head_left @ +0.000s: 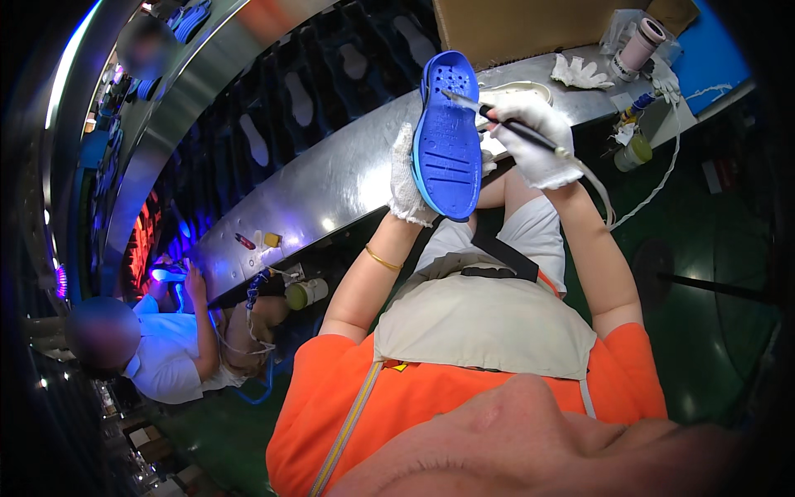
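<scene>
Ridged blue rubbery sole [447,141] in gloved left hand [406,178]; right hand [538,137] pinches thin brush [513,126], apparently.

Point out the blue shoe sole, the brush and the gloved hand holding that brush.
blue shoe sole [448,145], head view, middle of its treaded underside.
brush [517,127], head view, dark handle just above the glove.
right hand [537,137], head view, back of the white glove.

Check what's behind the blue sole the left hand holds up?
Behind the blue shoe sole: gloved left hand fingers, metal workbench, part of a white dish. The sole's far face is hidden.
</scene>
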Available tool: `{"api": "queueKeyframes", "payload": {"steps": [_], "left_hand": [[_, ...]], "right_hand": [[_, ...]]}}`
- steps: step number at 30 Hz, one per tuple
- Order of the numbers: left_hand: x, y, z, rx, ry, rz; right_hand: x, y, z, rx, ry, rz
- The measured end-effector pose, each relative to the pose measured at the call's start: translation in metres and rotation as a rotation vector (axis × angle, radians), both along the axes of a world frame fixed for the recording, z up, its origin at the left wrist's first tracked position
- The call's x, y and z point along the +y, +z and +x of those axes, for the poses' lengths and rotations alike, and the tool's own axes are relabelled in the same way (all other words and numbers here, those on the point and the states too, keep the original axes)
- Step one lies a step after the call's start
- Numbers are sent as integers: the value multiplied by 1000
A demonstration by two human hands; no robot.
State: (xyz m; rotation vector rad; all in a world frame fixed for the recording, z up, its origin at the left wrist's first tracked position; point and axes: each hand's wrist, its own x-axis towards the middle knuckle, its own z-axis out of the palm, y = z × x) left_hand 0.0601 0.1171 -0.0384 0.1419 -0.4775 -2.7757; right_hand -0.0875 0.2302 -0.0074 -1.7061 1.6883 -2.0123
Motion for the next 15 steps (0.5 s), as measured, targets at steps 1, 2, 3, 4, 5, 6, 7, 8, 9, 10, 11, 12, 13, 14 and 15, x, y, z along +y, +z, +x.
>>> {"api": "queueKeyframes", "payload": {"steps": [1, 2, 3, 4, 5, 6, 7, 8, 9, 10, 11, 12, 13, 14, 15], "left_hand": [[6, 10, -2, -59, 47, -50], [2, 9, -3, -62, 54, -84], [-5, 7, -3, -66, 67, -115], [-11, 2, -3, -71, 79, -147], [-15, -6, -3, -153, 125, -223], [-17, -8, -2, -172, 121, -239], [-20, -9, 0, -191, 117, -256], [-23, -9, 3, -211, 113, -272], [-21, -2, 4, -184, 71, -299], [-20, -3, 3, -169, 73, -274], [-20, -5, 0, -154, 76, -250], [-19, -5, -1, -141, 82, -228], [-14, 0, -1, -101, 77, -184], [-15, -1, -1, -73, 75, -140], [-16, 0, -5, -42, 61, -98]], "right_hand": [[2, 6, -2, 121, 63, 24], [4, 11, -3, 241, 126, 48], [4, 13, 1, 367, 83, 30], [9, 11, 4, 366, 93, 65], [16, 14, 4, 393, 178, 160], [23, 19, 3, 418, 259, 259], [28, 23, 3, 418, 302, 240], [27, 20, 3, 246, 347, 260], [29, 16, 2, 75, 385, 280], [29, 15, 3, -96, 420, 298], [28, 15, 9, -296, 379, 337], [21, 14, 11, -353, 394, 280], [16, 17, 14, -515, 377, 422], [12, 22, 17, -677, 358, 565], [6, -4, 7, -612, 366, 471]]}}
